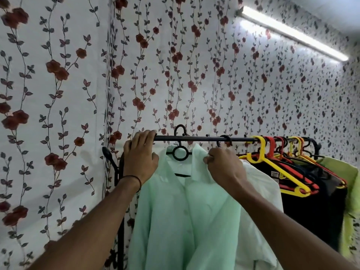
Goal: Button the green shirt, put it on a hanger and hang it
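Note:
The pale green shirt (187, 215) hangs buttoned on a black hanger (180, 152), and the hanger's hook sits over the black rail (194, 138) of a clothes rack. My left hand (141, 154) is at the shirt's left shoulder, its fingers curled up over the rail's left end. My right hand (222, 164) pinches the right side of the shirt's collar just below the rail.
A white garment (259, 191) hangs right behind the green shirt. Further right on the rail are yellow, red and orange hangers (272, 164), dark clothes (311, 211) and a lime green garment (350, 201). Floral wallpaper covers the walls; a tube light (292, 32) glows at top right.

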